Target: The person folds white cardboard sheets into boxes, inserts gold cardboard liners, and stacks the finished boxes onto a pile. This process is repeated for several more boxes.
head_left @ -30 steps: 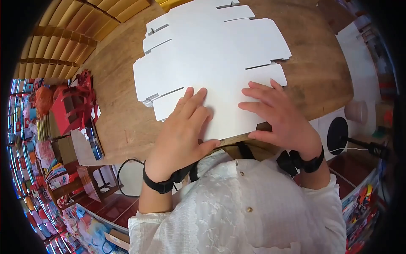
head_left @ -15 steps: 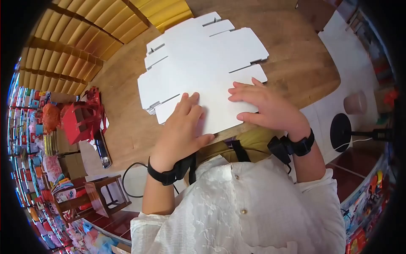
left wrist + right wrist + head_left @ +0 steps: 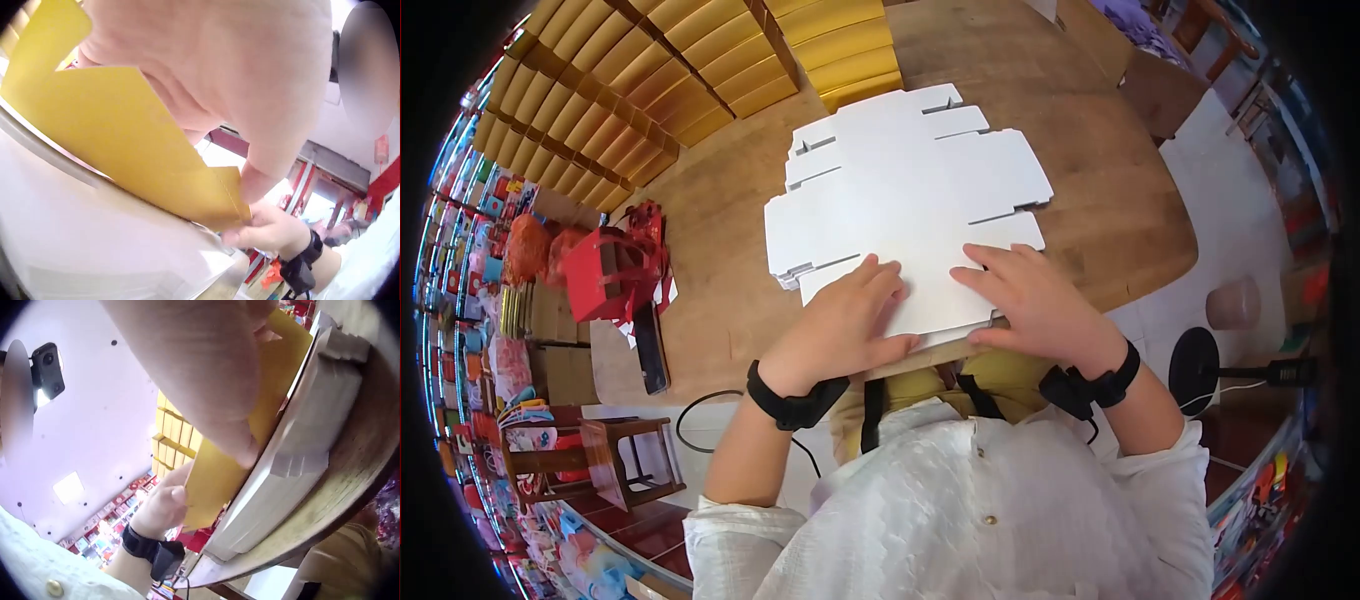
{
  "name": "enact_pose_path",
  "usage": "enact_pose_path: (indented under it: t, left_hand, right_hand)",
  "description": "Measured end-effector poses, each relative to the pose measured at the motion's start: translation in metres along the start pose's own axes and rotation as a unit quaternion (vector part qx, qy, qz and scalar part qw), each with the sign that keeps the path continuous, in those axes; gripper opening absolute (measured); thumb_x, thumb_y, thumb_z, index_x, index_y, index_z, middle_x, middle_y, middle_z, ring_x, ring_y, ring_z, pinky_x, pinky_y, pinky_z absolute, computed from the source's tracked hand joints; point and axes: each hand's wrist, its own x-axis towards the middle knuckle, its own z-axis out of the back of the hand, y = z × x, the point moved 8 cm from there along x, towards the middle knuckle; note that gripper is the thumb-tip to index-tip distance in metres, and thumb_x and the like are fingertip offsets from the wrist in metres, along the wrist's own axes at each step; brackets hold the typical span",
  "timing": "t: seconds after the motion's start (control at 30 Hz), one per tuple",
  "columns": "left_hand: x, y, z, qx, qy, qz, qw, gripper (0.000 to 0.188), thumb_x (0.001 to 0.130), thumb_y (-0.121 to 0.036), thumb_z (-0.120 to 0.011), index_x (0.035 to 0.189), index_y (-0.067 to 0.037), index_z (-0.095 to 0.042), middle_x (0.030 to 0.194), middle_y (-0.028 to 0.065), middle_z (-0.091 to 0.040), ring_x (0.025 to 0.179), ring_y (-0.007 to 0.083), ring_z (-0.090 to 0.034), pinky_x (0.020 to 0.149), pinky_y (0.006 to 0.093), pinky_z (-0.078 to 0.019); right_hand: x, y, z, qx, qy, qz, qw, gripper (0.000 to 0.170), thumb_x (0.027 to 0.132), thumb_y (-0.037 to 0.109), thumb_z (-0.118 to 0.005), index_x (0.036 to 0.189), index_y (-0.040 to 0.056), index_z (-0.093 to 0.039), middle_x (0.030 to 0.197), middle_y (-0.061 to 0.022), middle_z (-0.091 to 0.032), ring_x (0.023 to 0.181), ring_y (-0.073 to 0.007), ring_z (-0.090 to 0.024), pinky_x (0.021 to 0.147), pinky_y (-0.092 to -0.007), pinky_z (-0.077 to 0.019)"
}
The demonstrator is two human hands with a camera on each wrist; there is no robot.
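Note:
A stack of flat white cardboard box blanks [image 3: 900, 190], cut with slots and flaps, lies on the wooden table. The near panel of the top blank is raised, and the wrist views show its yellow underside [image 3: 119, 131]. My left hand [image 3: 840, 320] holds this panel at its left part, fingers on the white face and thumb along the near edge. On the right part, my right hand [image 3: 1045, 310] does likewise, its thumb against the yellow face [image 3: 219, 481] in the right wrist view. Below that panel, the layered edges of the stack [image 3: 281, 481] show.
Gold boxes [image 3: 730, 60] are piled at the back left of the table [image 3: 1100, 150]. To the left lie a red bag [image 3: 605, 275] and a dark phone-like slab [image 3: 652, 350]. An open carton [image 3: 1150, 90] stands at the back right. A wooden stool [image 3: 615, 460] is at lower left.
The head view has shifted, so more gold boxes and the carton show at the back. Both hands keep to the near panel, and the right thumb has drawn in along its edge.

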Motion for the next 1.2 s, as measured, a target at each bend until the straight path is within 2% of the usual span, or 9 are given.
enact_pose_path:
  t: [0.23,0.3,0.37,0.4,0.5,0.87,1.03,1.13,1.2]
  left_hand:
    - [-0.007,-0.029,0.001,0.244,-0.051,-0.086,0.965,0.051,0.081,-0.024,-0.072,0.125,-0.002,-0.058,0.126,0.0225,-0.062,0.113,0.0414,-0.062,0.093,0.0447,-0.0519]
    - [0.005,-0.003,0.003,0.177,0.083,0.016,0.981,0.039,0.081,-0.017,-0.073,0.116,-0.002,-0.063,0.112,0.0203,-0.068,0.098,0.0373,-0.067,0.083,0.0422,-0.0536]
    - [0.028,0.018,0.022,0.097,0.095,0.051,0.989,0.031,0.082,-0.014,-0.073,0.108,-0.001,-0.065,0.101,0.0191,-0.068,0.09,0.0361,-0.067,0.078,0.0415,-0.0529]
    - [0.039,0.031,0.027,0.019,0.107,0.084,0.991,0.023,0.083,-0.012,-0.073,0.101,0.001,-0.068,0.09,0.0179,-0.069,0.083,0.0348,-0.067,0.073,0.0409,-0.0523]
    - [0.066,0.051,0.035,0.034,0.042,0.018,0.998,0.021,0.086,-0.019,-0.069,0.078,0.001,-0.067,0.073,0.0182,-0.067,0.075,0.0361,-0.066,0.071,0.0438,-0.0512]
    - [0.068,0.058,0.023,0.03,0.012,-0.023,0.999,0.018,0.085,-0.014,-0.073,0.077,0.001,-0.066,0.073,0.0153,-0.059,0.075,0.033,-0.058,0.069,0.0423,-0.0468]
    - [0.053,0.041,0.036,0.068,-0.145,-0.024,0.987,0.03,0.076,-0.013,-0.079,0.1,-0.004,-0.064,0.09,0.0145,-0.061,0.086,0.0345,-0.058,0.078,0.0426,-0.0477]
    - [0.035,0.004,0.023,0.136,-0.086,-0.136,0.978,0.039,0.074,-0.015,-0.078,0.107,-0.004,-0.059,0.101,0.0131,-0.06,0.099,0.0324,-0.058,0.086,0.0432,-0.0461]
    - [0.034,0.001,0.02,0.158,-0.056,-0.127,0.978,0.037,0.077,-0.014,-0.075,0.109,-0.002,-0.059,0.103,0.0133,-0.061,0.102,0.0318,-0.059,0.087,0.0422,-0.0477]
  right_hand:
    - [0.023,-0.002,-0.004,-0.149,0.015,0.071,0.986,0.026,0.08,0.016,-0.067,0.102,0.001,-0.066,0.108,-0.0132,-0.07,0.1,-0.0282,-0.067,0.085,-0.0392,-0.0519]
    - [0.04,-0.002,0.011,-0.139,0.047,0.07,0.987,0.02,0.083,0.017,-0.065,0.096,0.0015,-0.067,0.101,-0.0129,-0.071,0.094,-0.0287,-0.068,0.08,-0.0391,-0.0526]
    - [0.061,-0.024,0.002,-0.097,0.292,-0.068,0.949,0.016,0.082,0.018,-0.066,0.088,0.0031,-0.068,0.091,-0.0157,-0.069,0.089,-0.0292,-0.068,0.074,-0.0406,-0.0528]
    - [0.068,-0.033,0.0,-0.096,0.296,-0.067,0.948,0.016,0.082,0.018,-0.066,0.088,0.0031,-0.068,0.091,-0.0157,-0.069,0.089,-0.0292,-0.068,0.074,-0.0406,-0.0528]
    - [0.088,-0.064,-0.009,-0.006,0.22,-0.104,0.97,0.026,0.084,0.024,-0.069,0.088,-0.001,-0.066,0.088,-0.0172,-0.066,0.087,-0.0362,-0.065,0.075,-0.0433,-0.0517]
    - [0.082,-0.078,-0.021,0.109,0.186,-0.063,0.974,0.023,0.083,0.017,-0.072,0.079,-0.0006,-0.057,0.084,-0.013,-0.057,0.079,-0.0311,-0.056,0.07,-0.0397,-0.045]
    - [0.083,-0.076,-0.018,0.053,0.168,-0.086,0.981,0.022,0.083,0.022,-0.068,0.079,0.0003,-0.065,0.088,-0.014,-0.06,0.083,-0.033,-0.06,0.073,-0.0421,-0.0487]
    - [0.08,-0.07,-0.016,0.004,0.165,-0.081,0.983,0.018,0.082,0.02,-0.069,0.087,0.0036,-0.065,0.094,-0.012,-0.06,0.087,-0.032,-0.06,0.076,-0.0436,-0.0491]
    - [0.08,-0.059,0.009,-0.012,0.026,-0.063,0.998,0.024,0.079,0.018,-0.071,0.098,0.0065,-0.061,0.1,-0.0096,-0.059,0.093,-0.0307,-0.06,0.08,-0.0431,-0.0495]
